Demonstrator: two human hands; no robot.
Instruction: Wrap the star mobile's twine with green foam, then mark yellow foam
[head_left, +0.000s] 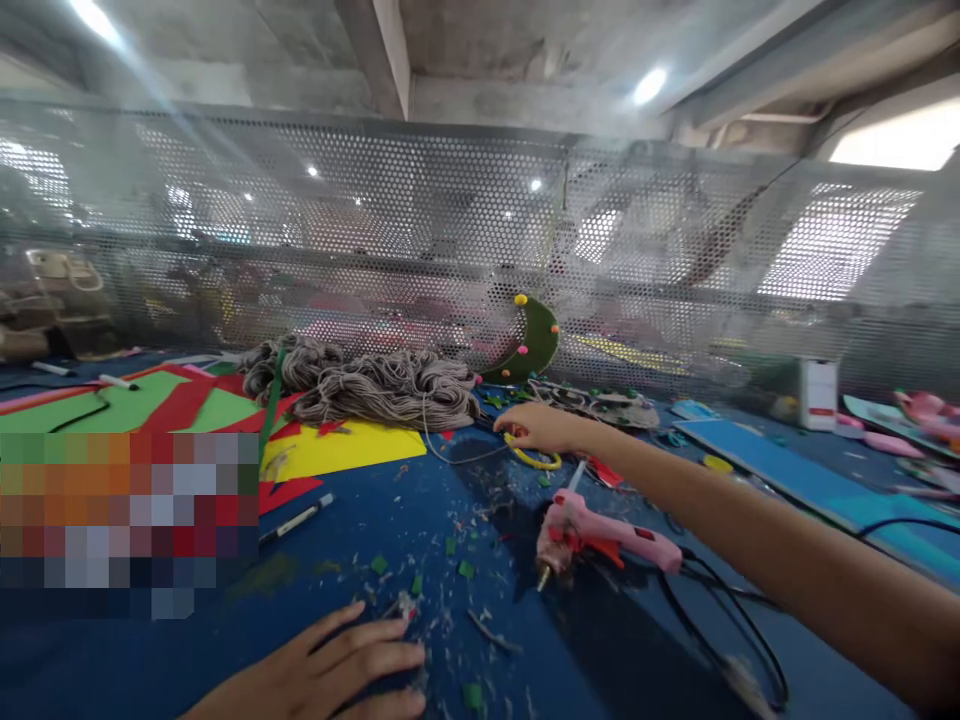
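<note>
My left hand (330, 670) lies flat on the blue tabletop, fingers spread, beside small green scraps and lint. My right hand (541, 428) reaches far forward, its fingers curled down at yellow-handled scissors (546, 462); the blades are hidden. A thin grey cord runs from a large heap of grey cord (382, 385) toward that hand. Under the right forearm rests a pink hot glue gun (607, 530), its nozzle pointing toward me and a glue stick poking out behind.
A dark green crescent with pompoms (541, 340) leans on the perforated metal screen (420, 220). Yellow felt (352, 450) and red and green sheets lie left, near a marker (296, 520). A black cable (750, 620) trails right, near a blue board (780, 470) and a white box (817, 393).
</note>
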